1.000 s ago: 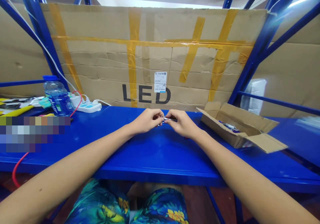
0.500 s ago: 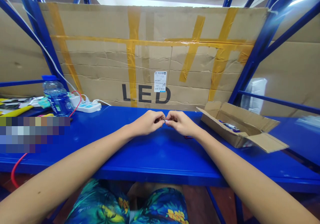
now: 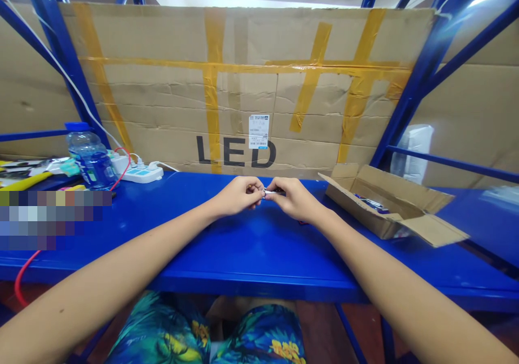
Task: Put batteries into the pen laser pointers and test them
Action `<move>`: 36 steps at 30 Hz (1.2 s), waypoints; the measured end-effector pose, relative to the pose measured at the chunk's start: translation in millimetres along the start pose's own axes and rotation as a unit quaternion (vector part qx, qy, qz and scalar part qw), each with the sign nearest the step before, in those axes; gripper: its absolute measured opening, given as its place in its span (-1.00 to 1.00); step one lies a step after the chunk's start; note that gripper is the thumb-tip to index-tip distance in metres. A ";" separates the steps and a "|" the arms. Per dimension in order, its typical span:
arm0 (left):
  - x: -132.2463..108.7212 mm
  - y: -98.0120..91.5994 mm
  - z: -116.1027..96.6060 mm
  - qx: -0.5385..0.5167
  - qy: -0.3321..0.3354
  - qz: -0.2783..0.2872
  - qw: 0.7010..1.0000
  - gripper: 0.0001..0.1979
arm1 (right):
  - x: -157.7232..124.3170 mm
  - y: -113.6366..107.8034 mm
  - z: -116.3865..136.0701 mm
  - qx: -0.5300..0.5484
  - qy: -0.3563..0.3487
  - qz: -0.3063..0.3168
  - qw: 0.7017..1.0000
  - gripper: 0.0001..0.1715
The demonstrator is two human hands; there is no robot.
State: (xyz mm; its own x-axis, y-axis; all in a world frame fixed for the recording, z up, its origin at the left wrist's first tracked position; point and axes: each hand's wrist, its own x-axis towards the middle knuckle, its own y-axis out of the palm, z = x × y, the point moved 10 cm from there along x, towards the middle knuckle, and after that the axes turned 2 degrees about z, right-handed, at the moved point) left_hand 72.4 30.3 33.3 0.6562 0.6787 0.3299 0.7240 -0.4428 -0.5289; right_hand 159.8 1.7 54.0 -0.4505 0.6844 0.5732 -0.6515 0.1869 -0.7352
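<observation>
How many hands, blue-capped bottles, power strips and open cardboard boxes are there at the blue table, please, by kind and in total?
Hands: 2, the left hand and the right hand, both on a small shiny item
Blue-capped bottle: 1
Power strip: 1
Open cardboard box: 1
Total: 5

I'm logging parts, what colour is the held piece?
The piece looks silvery, best in the head view.

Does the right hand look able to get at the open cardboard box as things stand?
Likely yes: the cardboard box stands open to the right of the right hand, with nothing seen between. The hand pinches a small metallic piece, so it may need freeing first.
</observation>
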 end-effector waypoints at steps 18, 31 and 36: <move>-2.4 -55.5 -11.7 0.030 0.074 -0.173 0.982 -0.93 | -8.0 -42.7 -67.8 -0.154 0.241 0.037 0.958 -0.62; -0.2 -65.3 -2.9 -0.100 0.070 -0.202 0.972 -0.89 | -10.4 14.6 -83.9 -0.249 0.147 0.133 0.948 -0.61; 3.0 -57.4 4.7 -0.084 0.070 -0.178 0.978 -0.90 | -12.5 20.2 -76.4 -0.194 0.208 0.167 0.944 -0.69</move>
State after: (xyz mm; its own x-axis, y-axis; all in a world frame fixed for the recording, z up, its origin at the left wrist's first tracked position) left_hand 31.8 60.5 61.0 0.3712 0.7258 0.5792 0.9285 -0.2913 -0.2301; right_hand 198.9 50.7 4.3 -0.2594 0.9535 0.1532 -0.2063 0.1003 -0.9733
